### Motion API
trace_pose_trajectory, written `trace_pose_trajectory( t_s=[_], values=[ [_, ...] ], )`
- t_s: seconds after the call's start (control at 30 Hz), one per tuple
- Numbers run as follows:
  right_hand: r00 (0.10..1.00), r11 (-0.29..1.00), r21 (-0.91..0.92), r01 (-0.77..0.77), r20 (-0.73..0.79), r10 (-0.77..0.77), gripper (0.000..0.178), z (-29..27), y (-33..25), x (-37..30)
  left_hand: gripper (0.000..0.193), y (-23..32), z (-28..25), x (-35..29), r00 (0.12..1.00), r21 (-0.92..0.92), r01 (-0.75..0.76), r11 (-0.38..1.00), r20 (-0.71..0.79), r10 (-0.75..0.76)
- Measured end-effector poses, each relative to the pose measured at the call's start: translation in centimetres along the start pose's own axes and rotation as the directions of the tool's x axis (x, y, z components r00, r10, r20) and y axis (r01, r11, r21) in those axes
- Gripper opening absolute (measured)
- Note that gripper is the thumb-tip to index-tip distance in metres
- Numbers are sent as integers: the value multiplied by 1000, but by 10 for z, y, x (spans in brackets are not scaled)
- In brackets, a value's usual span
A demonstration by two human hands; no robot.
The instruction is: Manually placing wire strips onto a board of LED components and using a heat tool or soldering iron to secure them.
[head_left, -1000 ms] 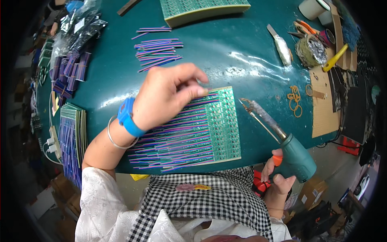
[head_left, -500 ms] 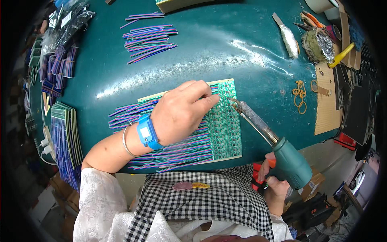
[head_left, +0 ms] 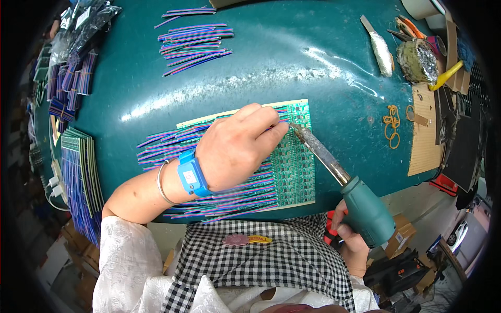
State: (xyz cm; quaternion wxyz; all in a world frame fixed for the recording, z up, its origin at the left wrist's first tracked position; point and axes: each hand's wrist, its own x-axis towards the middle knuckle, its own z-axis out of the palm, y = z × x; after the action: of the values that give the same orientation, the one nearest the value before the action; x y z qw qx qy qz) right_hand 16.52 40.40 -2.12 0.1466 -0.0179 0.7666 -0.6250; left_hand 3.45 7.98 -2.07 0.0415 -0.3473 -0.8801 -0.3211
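A green circuit board panel (head_left: 295,172) lies flat on the table, with rows of short multicoloured flat cables (head_left: 224,203) running leftward from it. My left hand (head_left: 235,143), with a blue wrist strap, rests over these cables. Its thumb and forefinger pinch a cable end at the board's upper part; the fingers hide most of that cable. My right hand (head_left: 348,229) grips a soldering gun (head_left: 368,211) with a green body. The gun's tip meets the board right beside my left fingertips.
Loose cables (head_left: 195,41) lie at the far side. Finished-looking boards with cables (head_left: 81,172) are stacked at left, near bundled cables (head_left: 83,78). At right are rubber bands (head_left: 391,125), a foil-wrapped blade (head_left: 380,52), a foil-topped roll (head_left: 417,60) and cardboard (head_left: 424,141).
The soldering gun has moved left, bringing its tip up to my left fingertips. My left hand keeps its pinch, nearly in place. The view has shifted slightly.
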Motion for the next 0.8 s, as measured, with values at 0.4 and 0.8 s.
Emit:
trace_pose_trajectory(
  t_s=[0.4,0.8],
  values=[
    [986,903,414,-115,-62,153,58,3,-12,-6,38,2,1,-2,1000,22,14,1000,14,-14],
    [996,965,254,-63,-46,77,63,-9,33,-28,37,0,0,-3,1000,17,-5,1000,18,5]
  ],
)
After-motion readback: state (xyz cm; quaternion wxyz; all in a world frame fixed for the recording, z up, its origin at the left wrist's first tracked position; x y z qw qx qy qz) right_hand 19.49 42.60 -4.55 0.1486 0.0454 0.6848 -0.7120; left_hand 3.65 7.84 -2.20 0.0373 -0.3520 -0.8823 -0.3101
